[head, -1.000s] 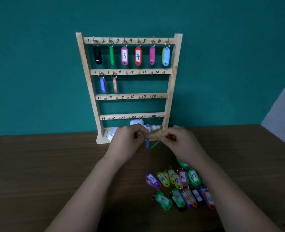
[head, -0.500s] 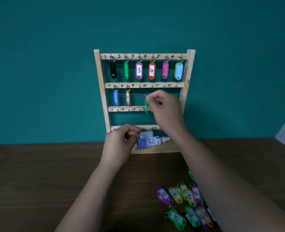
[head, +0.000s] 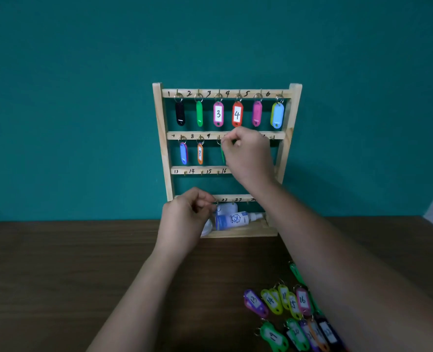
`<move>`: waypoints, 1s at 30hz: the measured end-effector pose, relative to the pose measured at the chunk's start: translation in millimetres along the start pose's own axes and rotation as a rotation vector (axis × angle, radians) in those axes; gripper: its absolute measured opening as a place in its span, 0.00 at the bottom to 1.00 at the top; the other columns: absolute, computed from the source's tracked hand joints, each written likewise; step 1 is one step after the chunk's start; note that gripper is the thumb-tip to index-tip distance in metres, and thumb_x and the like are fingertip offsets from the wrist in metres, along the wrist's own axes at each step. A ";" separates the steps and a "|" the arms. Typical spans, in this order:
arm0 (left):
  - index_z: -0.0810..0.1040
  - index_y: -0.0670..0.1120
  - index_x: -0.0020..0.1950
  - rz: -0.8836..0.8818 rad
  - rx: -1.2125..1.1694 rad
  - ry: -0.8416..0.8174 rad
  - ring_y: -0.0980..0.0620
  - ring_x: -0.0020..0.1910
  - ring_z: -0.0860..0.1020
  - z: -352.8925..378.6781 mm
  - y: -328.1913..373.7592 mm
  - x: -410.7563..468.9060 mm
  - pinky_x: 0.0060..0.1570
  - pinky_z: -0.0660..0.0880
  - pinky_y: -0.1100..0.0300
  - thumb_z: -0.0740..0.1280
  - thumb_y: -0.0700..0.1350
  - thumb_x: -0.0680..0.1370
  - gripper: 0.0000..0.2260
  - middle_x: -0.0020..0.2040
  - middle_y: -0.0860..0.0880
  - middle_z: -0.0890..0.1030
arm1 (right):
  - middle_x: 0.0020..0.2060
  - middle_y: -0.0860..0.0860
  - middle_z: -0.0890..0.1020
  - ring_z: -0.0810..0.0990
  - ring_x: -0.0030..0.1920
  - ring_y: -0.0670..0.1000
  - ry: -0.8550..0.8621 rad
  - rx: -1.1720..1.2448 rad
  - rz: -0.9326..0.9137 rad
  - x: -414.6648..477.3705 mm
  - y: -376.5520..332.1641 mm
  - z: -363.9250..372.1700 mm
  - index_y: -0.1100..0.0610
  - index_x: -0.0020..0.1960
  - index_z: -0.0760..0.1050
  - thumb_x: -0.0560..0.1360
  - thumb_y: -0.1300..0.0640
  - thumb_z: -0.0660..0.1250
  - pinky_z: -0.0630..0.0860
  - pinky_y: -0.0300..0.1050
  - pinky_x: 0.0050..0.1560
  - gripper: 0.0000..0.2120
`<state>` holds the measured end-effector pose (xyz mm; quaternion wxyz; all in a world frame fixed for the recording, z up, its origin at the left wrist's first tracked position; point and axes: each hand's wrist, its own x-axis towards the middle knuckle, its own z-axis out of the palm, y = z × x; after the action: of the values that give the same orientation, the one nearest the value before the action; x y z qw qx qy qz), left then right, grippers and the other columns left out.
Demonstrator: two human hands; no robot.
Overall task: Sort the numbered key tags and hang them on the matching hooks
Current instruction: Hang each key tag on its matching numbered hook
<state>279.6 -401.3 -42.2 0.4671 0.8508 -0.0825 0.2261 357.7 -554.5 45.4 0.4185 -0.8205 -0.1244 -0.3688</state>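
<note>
We list first the fingers (head: 229,146) of the right hand (head: 248,158): drawn together in a pinch on the green key tag (head: 222,156). It hangs edge-on with its ring at the hook marked 9 on the second rail of the wooden rack (head: 157,138); whether the ring sits on the hook we cannot tell. The left hand (head: 182,222) hovers before the bottom rail, fingers curled toward the thumb; whether they hold anything we cannot tell. On the rails we read 1 to 6, then 7, 8, 9, then 13 to 16, then 22, 23, 24. Top rail, hung: black tag (head: 180,114), green tag (head: 199,114), pink tag (head: 218,114) reading 3, red tag (head: 237,114) reading 4, magenta tag (head: 256,114), yellow-green tag (head: 277,115) with a blue face. Second rail: blue tag (head: 183,153), orange tag (head: 200,153) reading 8. In the rack's bottom tray lies a bottle (head: 235,219) labelled 75. On the desk (head: 70,275), lower right, are the loose tags (head: 286,308); we read 13 on purple, 14 on yellow-green, 16 on pink, 19 on green.
</note>
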 end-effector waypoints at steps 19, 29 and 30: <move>0.79 0.52 0.49 0.177 0.045 0.364 0.58 0.40 0.80 -10.1 65.0 92.0 0.49 0.80 0.53 0.73 0.44 0.79 0.04 0.38 0.57 0.83 | 0.24 0.46 0.73 0.73 0.25 0.50 -0.080 -0.079 -0.046 -102.5 41.2 -53.1 0.54 0.52 0.82 0.80 0.60 0.71 0.71 0.52 0.25 0.03; 0.78 0.53 0.47 0.203 0.230 0.370 0.49 0.48 0.78 -3.5 68.5 100.8 0.46 0.78 0.49 0.70 0.42 0.77 0.06 0.39 0.60 0.80 | 0.30 0.43 0.78 0.78 0.29 0.46 -0.043 0.000 0.118 -153.8 63.5 -80.1 0.53 0.53 0.83 0.81 0.61 0.72 0.68 0.35 0.28 0.05; 0.79 0.52 0.48 0.209 0.246 0.373 0.48 0.49 0.77 -3.8 68.2 100.9 0.46 0.77 0.49 0.70 0.41 0.77 0.05 0.40 0.59 0.80 | 0.31 0.43 0.80 0.80 0.31 0.45 -0.047 0.004 0.136 -154.9 66.1 -84.1 0.52 0.53 0.83 0.81 0.60 0.71 0.70 0.34 0.29 0.05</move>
<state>343.6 -428.5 57.7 0.3413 0.8316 -0.0545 0.4347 241.4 -644.7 -72.1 0.4414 -0.8346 -0.0789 -0.3199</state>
